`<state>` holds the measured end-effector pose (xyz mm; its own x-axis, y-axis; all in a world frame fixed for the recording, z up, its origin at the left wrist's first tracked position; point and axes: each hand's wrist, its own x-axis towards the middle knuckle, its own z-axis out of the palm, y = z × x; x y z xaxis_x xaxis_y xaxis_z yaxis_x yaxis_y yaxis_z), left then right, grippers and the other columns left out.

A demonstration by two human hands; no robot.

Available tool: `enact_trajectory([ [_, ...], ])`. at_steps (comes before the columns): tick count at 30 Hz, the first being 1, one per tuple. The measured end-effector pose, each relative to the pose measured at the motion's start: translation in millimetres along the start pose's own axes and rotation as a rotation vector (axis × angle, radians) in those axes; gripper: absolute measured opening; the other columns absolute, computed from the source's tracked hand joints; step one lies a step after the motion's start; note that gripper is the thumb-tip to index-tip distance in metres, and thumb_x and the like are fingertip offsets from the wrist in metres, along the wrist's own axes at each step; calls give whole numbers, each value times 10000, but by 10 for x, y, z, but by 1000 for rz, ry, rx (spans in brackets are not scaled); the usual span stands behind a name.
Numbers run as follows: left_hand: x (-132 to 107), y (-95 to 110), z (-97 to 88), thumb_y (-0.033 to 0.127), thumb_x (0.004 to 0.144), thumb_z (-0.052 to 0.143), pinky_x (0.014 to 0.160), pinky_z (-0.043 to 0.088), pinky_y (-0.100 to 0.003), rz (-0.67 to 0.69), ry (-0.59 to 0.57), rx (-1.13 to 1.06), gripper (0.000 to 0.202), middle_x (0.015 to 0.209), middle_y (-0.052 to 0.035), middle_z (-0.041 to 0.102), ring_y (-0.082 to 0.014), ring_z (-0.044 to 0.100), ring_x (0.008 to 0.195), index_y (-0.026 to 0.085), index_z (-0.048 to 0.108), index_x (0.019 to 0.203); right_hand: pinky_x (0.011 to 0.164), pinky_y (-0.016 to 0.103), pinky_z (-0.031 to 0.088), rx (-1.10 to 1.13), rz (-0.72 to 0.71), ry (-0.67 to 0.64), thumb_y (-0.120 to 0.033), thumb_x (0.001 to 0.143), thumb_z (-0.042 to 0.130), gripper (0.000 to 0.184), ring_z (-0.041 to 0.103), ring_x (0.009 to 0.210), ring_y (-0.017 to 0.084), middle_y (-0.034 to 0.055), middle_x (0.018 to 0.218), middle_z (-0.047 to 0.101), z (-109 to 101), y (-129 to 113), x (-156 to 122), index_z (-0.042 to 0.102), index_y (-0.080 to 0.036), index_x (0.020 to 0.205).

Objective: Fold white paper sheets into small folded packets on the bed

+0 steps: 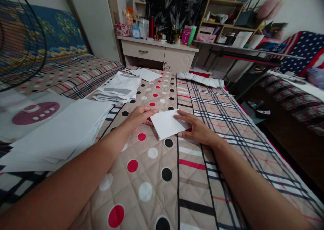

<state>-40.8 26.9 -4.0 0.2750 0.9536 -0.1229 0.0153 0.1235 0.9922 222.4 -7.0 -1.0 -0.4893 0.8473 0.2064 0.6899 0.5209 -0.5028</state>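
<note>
1. Both hands are working at the centre of the frame: the left hand point(143, 117) is curling at a small white paper point(167, 123), its fingertips meeting the upper-left corner; whether they are pinching it, I cannot tell.
2. Over the paper's right end, the right hand point(193, 127) is spreading its fingers across the top face, with the thumb lying by the lower edge; whether it is gripping or only pressing, I cannot tell.
3. Between the two hands, the white paper, apparently folded, is lying on the spotted and checked quilt point(149, 172). Its long axis is running roughly left to right, rising slightly towards the right of the frame.
4. Of the two, the right hand is sitting closer, covering part of the paper, while the left hand is reaching only its edge.
5. At the left of the frame, a stack of blank sheets point(76, 122) is lying beside the left forearm; above it, towards the upper middle, a pile of printed sheets point(121, 86) is resting on the quilt, well apart from the right hand.
</note>
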Motion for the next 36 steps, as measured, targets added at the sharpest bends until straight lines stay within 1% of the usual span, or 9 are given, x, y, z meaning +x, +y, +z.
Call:
enact_trajectory([
  [8, 17, -25, 8, 184, 669, 736, 595, 538, -246, -8, 42, 16, 307, 912, -86, 711, -150, 656, 716, 120, 681, 965, 1109, 500, 351, 102, 39, 26, -501, 767, 711, 572, 443, 1339, 298, 103, 1471, 460, 7, -15, 1, 615, -266, 1280],
  [13, 26, -63, -43, 201, 678, 726, 489, 432, -186, 45, -75, 114, 369, 862, -56, 710, -108, 610, 598, 158, 688, 1042, 936, 432, 504, 223, 135, 262, -476, 827, 643, 505, 541, 1231, 273, 115, 1446, 480, 25, -75, 33, 603, -245, 1275],
  [17, -6, -29, -32, 200, 665, 738, 535, 444, -199, 60, -163, 168, 391, 849, -58, 710, -126, 632, 640, 149, 692, 1050, 696, 326, 531, 220, 237, 233, -376, 759, 712, 402, 670, 797, 206, 67, 967, 731, 39, -143, 62, 690, -213, 1125],
  [19, -24, -6, -13, 212, 666, 745, 558, 456, -208, 71, -156, 182, 445, 829, -52, 702, -138, 645, 666, 148, 671, 1100, 561, 275, 481, 218, 294, 167, -329, 742, 700, 218, 632, 628, 175, 30, 736, 719, 42, -174, 69, 747, -199, 912],
  [23, -35, 8, 5, 185, 624, 786, 616, 490, -242, 35, -150, 137, 663, 826, -42, 688, -162, 666, 722, 148, 566, 1248, 428, 229, 392, 267, 419, 222, -264, 695, 682, 93, 579, 518, 149, 30, 612, 685, 32, -215, 65, 716, -177, 688],
  [25, -21, -13, -4, 173, 604, 797, 611, 487, -243, 23, -112, 123, 688, 827, -36, 679, -155, 659, 702, 148, 561, 1250, 391, 206, 378, 342, 471, 210, -228, 650, 705, 58, 565, 487, 136, 27, 573, 668, 28, -242, 57, 697, -171, 648],
  [31, 60, -100, -45, 183, 626, 786, 582, 462, -239, 199, 116, 290, 461, 744, -21, 660, -134, 609, 624, 140, 675, 1072, 319, 186, 420, 705, 577, -95, -203, 564, 765, 143, 521, 402, 104, -22, 511, 615, 84, -403, 45, 630, -179, 605],
  [33, 58, -86, -36, 170, 647, 770, 647, 493, -270, 320, 170, 392, 401, 827, -44, 679, -153, 620, 690, 160, 695, 1042, 326, 176, 419, 748, 569, -23, -200, 562, 763, 165, 515, 406, 94, -29, 518, 608, 123, -431, 57, 607, -178, 613],
  [36, 5, -20, 10, 168, 669, 767, 885, 488, -353, 572, 275, 621, 391, 1087, -65, 652, -219, 607, 982, 222, 704, 1051, 345, 179, 419, 769, 567, 225, -221, 593, 742, 171, 503, 407, 87, -40, 521, 590, 183, -427, 82, 582, -189, 646],
])
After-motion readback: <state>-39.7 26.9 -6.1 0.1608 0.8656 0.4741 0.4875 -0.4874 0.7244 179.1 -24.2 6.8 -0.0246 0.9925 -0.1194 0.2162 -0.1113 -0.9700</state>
